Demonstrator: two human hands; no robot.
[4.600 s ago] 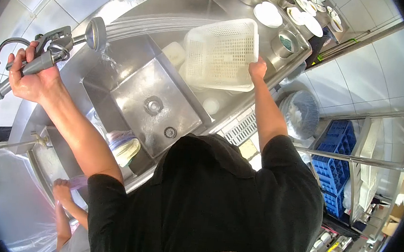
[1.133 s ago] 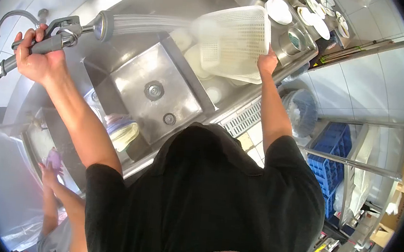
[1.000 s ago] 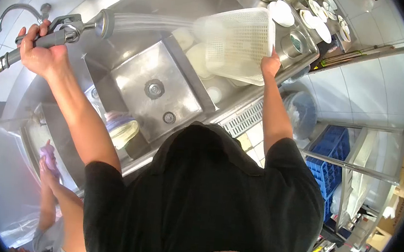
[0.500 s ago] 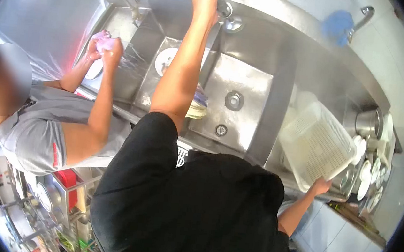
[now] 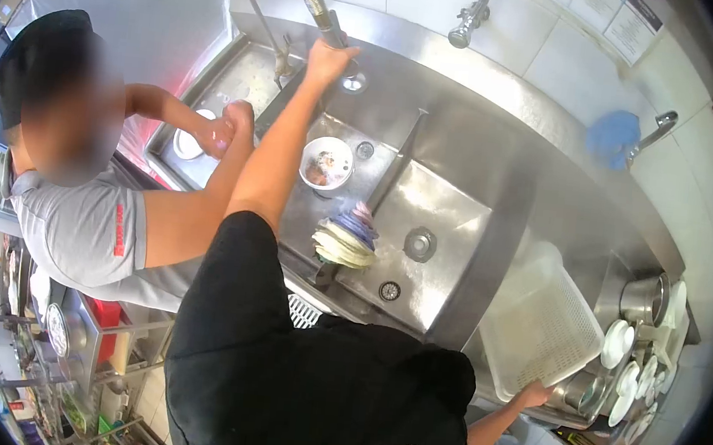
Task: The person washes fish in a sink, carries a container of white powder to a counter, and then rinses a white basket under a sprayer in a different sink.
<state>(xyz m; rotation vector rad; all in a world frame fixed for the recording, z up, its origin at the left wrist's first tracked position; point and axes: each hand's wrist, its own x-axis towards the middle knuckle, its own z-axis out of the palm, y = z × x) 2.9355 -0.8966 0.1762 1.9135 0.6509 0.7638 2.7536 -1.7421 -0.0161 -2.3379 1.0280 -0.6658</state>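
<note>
My left hand [image 5: 329, 61] is stretched far forward, its fingers closed around the dark handle of a spray tap [image 5: 332, 29] at the back of the sinks. Low on the right, my right hand [image 5: 536, 394] grips the near edge of a white plastic basket [image 5: 539, 330] with perforated walls. The basket lies tilted on the steel drainboard. A round white bucket [image 5: 328, 161] with brown residue stands in the middle sink, beside my left forearm. Folded yellow, blue and pink cloths [image 5: 346, 237] hang over the divider of that sink.
At left a co-worker in a grey shirt [image 5: 85, 235] holds both hands [image 5: 226, 128] together over another basin. White dishes [image 5: 628, 390] and steel pots [image 5: 642, 300] stand right of the basket. A blue cloth [image 5: 614, 137] hangs by a wall tap [image 5: 652, 135].
The view has shifted, bringing the wall and spray tap into sight. The white bucket, mostly behind my arm before, now shows fully. The basket sits lower, still in my right hand.
</note>
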